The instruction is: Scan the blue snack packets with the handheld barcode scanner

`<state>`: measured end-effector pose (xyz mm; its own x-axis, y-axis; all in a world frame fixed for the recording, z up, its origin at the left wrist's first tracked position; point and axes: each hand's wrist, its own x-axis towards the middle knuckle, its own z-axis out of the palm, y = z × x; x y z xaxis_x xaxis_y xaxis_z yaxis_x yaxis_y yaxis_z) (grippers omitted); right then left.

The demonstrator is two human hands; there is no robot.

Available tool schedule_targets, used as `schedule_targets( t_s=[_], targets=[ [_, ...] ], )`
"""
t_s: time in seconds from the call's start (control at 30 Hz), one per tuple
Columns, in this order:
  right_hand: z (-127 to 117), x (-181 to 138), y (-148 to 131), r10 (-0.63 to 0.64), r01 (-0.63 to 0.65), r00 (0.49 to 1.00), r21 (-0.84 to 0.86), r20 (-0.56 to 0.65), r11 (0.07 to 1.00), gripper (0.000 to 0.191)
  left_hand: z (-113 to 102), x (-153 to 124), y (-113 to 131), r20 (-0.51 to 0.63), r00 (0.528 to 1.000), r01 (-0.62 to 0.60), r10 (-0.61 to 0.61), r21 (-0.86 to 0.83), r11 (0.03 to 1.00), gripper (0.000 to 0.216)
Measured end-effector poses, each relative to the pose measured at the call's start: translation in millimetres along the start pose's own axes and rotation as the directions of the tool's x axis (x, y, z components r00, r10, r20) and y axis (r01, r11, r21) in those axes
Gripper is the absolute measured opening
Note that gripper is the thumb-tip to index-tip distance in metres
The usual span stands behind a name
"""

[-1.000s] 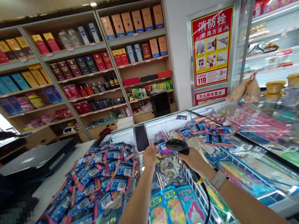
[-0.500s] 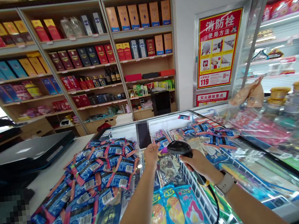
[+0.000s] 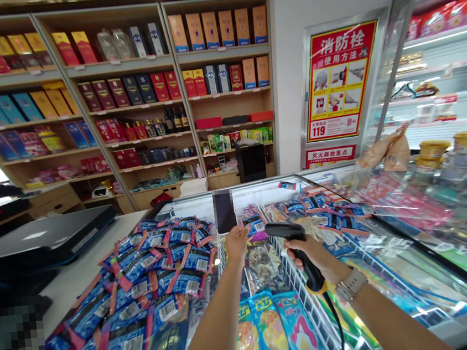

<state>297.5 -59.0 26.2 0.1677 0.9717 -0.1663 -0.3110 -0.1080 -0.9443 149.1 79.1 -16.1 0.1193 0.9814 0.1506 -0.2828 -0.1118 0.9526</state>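
My left hand is stretched out over the freezer and pinches the lower edge of a dark phone, held upright. My right hand grips the handle of a black barcode scanner, its head turned left towards the phone, its cable hanging down past my wrist. A watch with a pale strap sits on that wrist. Several blue and red snack packets lie heaped on the glass lid to the left of both hands.
A glass-topped chest freezer holds packaged frozen goods. A closed laptop lies on the white counter at left. Shelves of boxed bottles line the back wall. A red fire-hydrant poster hangs by an open chiller at right.
My right hand has tilted the scanner so its head points level at the phone, and has shifted slightly right. The phone and my left hand stay almost where they were.
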Motion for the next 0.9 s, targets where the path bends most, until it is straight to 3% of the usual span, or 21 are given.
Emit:
schedule_targets(
  t_s=[0.17,0.27,0.37,0.47,0.53,0.63,0.7,0.77,0.9],
  targets=[
    [1.5,5.1,5.4,0.019,-0.024,0.999,0.116,0.041,0.993,0.018,4.5,-3.4,2.6,-0.012,1.000,-0.022,0.023,0.029,0.999,0.032],
    [15.1,10.3,8.9,0.008,-0.022,0.998,0.259,0.056,0.966,0.017,-4.0,-5.3,14.5,-0.026,0.997,-0.067,0.071,0.108,0.992,0.031],
    [50.4,20.3,11.5,0.006,-0.040,0.996,0.376,0.091,0.926,0.016,-37.2,-6.0,41.8,-0.026,0.983,-0.167,0.183,0.295,0.941,0.029],
    [106.8,33.3,16.6,-0.008,-0.085,0.983,0.495,0.183,0.865,0.015,-92.8,-13.2,80.3,-0.054,0.957,-0.217,0.284,0.515,0.829,0.028],
    [149.1,40.9,24.3,-0.023,-0.126,0.966,0.551,0.256,0.825,0.014,-131.6,-25.1,105.4,-0.073,0.928,-0.209,0.365,0.709,0.674,0.029],
    [204.4,48.5,43.4,0.035,-0.212,0.949,0.555,0.312,0.804,0.012,-175.0,-49.1,130.0,0.038,0.853,-0.180,0.520,0.957,0.225,0.042],
    [229.5,52.5,57.9,0.068,-0.210,0.959,0.530,0.274,0.822,0.010,-191.4,-62.1,134.1,0.144,0.856,-0.145,0.497,0.989,-0.037,0.049],
    [243.8,57.7,69.5,0.046,-0.157,0.973,0.507,0.225,0.847,0.009,-200.2,-69.1,130.4,0.176,0.894,-0.119,0.412,0.980,-0.162,0.047],
    [252.9,73.2,76.5,-0.016,-0.085,0.981,0.502,0.192,0.861,0.012,-206.3,-68.1,117.5,0.170,0.905,-0.091,0.390,0.973,-0.212,0.045]
  ],
)
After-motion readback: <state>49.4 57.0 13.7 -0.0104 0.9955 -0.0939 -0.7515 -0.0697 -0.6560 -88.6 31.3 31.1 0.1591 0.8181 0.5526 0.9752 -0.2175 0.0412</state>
